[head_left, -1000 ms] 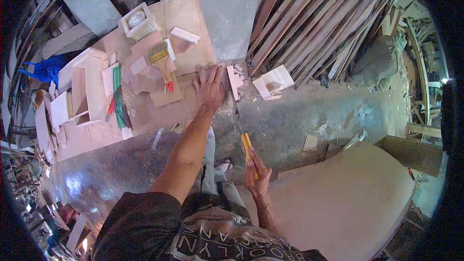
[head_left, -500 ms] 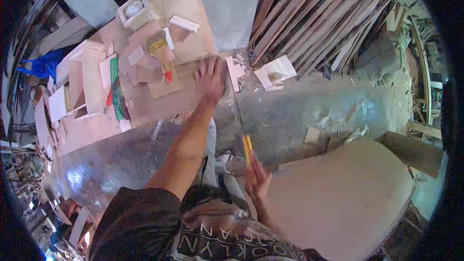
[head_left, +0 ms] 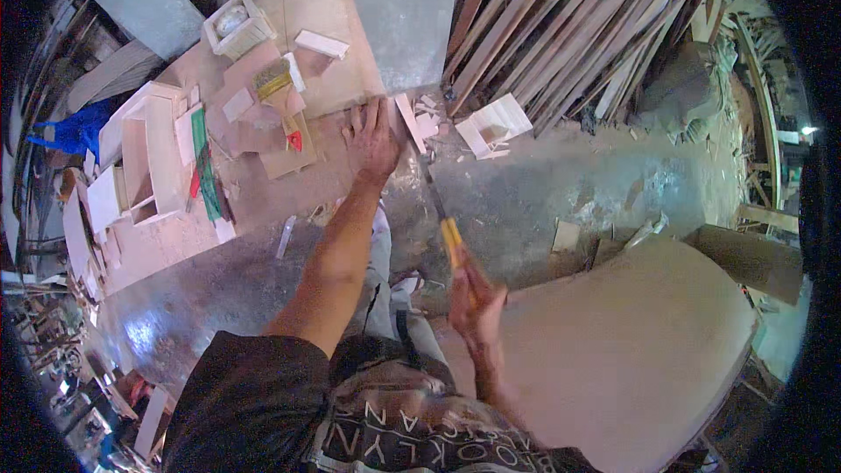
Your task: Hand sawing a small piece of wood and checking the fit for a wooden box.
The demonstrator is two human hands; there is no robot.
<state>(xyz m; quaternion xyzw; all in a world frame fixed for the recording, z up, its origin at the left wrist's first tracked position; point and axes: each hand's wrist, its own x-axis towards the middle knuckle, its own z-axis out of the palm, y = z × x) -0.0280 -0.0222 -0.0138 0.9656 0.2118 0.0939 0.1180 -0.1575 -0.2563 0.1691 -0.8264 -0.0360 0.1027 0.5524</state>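
My left hand (head_left: 372, 140) lies with fingers apart on the near right edge of a large plywood board (head_left: 333, 88). My right hand (head_left: 475, 293), blurred, grips the yellow handle of a hand saw (head_left: 453, 238). The narrow metal blade runs up beside my left hand, where a pale wooden strip (head_left: 409, 123) lies at the board's edge among small offcuts. Left of that hand, the board carries flat wood pieces, a yellow-brown object (head_left: 272, 83) too small to identify, a small red item (head_left: 294, 140) and a green strip (head_left: 206, 180).
Wooden boxes (head_left: 149, 158) and a blue bundle (head_left: 66, 131) sit at the left. Long planks (head_left: 569, 17) fill the upper right, above an open white box (head_left: 491, 127). A broad tan sheet (head_left: 613, 359) lies at the lower right, my legs (head_left: 381, 263) beside it.
Between the earlier frames the saw came slightly toward me; since then it has moved away again. The whole view has shifted a little, while my left hand stays on the same edge.
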